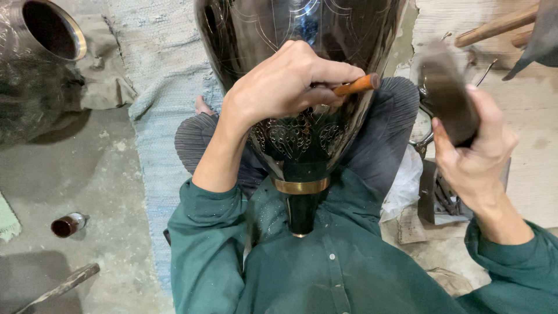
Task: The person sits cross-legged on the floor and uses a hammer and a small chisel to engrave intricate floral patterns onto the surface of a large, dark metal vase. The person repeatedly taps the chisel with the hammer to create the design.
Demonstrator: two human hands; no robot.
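A large dark engraved metal vase (302, 139) lies across my lap, its brass-ringed neck toward my chest. My left hand (285, 81) rests on the vase's body and grips a chisel with an orange wooden handle (357, 85), its tip hidden under my fingers. My right hand (471, 151) is raised to the right of the vase and holds a dark wooden mallet (444, 93), which is blurred. Fine line patterns cover the vase near the chisel.
I sit on a pale blue woven mat (157, 87). Another dark metal vessel (40, 52) lies at the upper left. A small brown bottle (67, 225) and a metal rod (61, 286) lie on the concrete floor. Tools (442, 197) sit at my right.
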